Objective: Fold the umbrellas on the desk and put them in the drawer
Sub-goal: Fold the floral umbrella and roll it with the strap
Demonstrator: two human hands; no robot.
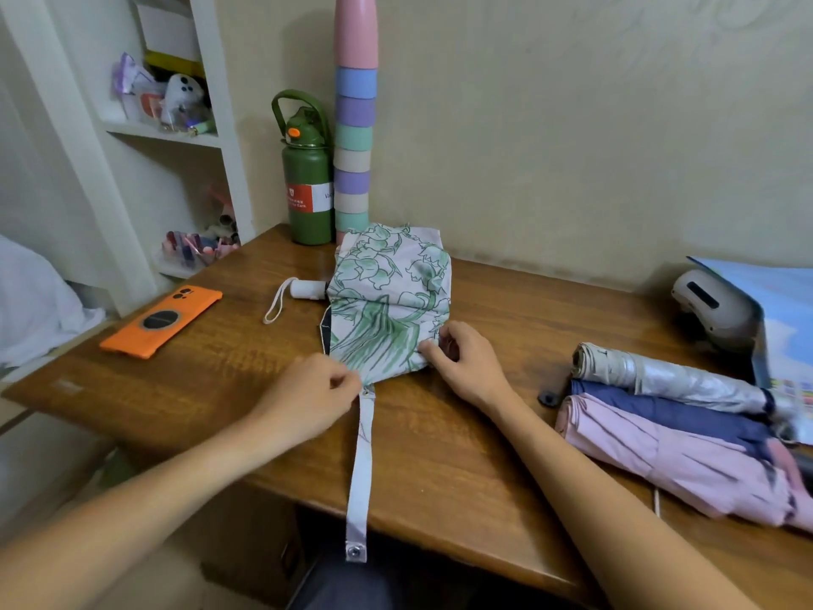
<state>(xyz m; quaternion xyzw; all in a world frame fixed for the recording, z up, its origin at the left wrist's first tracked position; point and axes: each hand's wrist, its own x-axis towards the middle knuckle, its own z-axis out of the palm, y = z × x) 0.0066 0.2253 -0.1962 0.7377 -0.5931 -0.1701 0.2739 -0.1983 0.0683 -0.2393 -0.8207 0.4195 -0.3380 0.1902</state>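
At nine o'clock an orange phone point(162, 321) lies flat on the wooden desk point(475, 438), and at eleven a green bottle point(307, 178) stands against the wall. In the centre lies the floral umbrella point(389, 301), its white handle point(308, 288) pointing to nine o'clock and its closing strap point(360, 473) trailing toward six over the desk edge; the left hand point(308, 402), forearm reaching in from seven o'clock, pinches the canopy hem where the strap starts, while the right hand point(462, 363), coming from five o'clock, has its fingers curled, gripping the fabric's right corner. At three o'clock a silver umbrella point(668, 380), a navy umbrella point(673, 416) and a pink umbrella point(677, 464) lie rolled side by side, touching.
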